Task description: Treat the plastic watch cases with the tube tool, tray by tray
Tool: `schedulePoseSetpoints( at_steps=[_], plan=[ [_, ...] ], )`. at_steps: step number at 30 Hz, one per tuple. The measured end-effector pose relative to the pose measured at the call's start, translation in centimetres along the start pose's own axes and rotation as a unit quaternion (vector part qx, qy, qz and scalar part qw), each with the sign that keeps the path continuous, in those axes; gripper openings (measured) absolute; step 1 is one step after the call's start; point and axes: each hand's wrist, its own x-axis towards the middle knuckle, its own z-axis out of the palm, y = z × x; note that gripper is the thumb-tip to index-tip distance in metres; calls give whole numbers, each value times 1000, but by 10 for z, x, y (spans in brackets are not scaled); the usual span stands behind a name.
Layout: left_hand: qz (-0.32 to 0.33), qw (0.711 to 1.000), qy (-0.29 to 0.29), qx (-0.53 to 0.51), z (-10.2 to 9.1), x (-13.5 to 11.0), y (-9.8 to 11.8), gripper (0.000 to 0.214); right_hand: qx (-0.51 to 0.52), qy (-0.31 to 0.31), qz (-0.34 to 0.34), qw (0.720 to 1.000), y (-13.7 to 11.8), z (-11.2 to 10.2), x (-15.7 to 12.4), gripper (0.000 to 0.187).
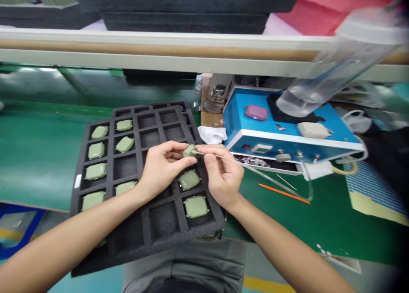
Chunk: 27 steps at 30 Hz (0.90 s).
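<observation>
My left hand (164,165) pinches a small green watch case (189,150) between thumb and fingers, above the black foam tray (150,237). My right hand (225,175) is closed on a thin pen-like tool (203,153), its tip at the case's right side. Whether the tip touches the case I cannot tell. From the tool a clear tube (271,183) runs off to the right. More green cases lie in the tray's pockets, among them one (189,180) just below my hands and another (196,206) near the tray's front right corner.
Behind and right stands a blue control box (238,114), carrying a purple case (256,112), a beige case (311,130) and a tall clear cylinder (306,92). An orange stick (284,193) lies on the green table (335,233). A glass bottle (215,100) and white cloth (212,135) sit beyond the tray. A shelf edge (159,56) crosses above.
</observation>
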Motion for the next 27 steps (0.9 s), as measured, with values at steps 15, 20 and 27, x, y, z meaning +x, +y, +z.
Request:
schedulePoseSetpoints(
  at_steps=[15,20,27],
  plan=[
    [-19,1000,-9,-12,1,-1,0,38,-12,7,3,1000,0,1,-1,15],
    [-12,1000,2,13,0,0,4,37,-17,4,16,1000,0,1,0,16],
    [-10,1000,9,25,-1,3,6,42,6,1,11,1000,2,3,2,15]
  ],
)
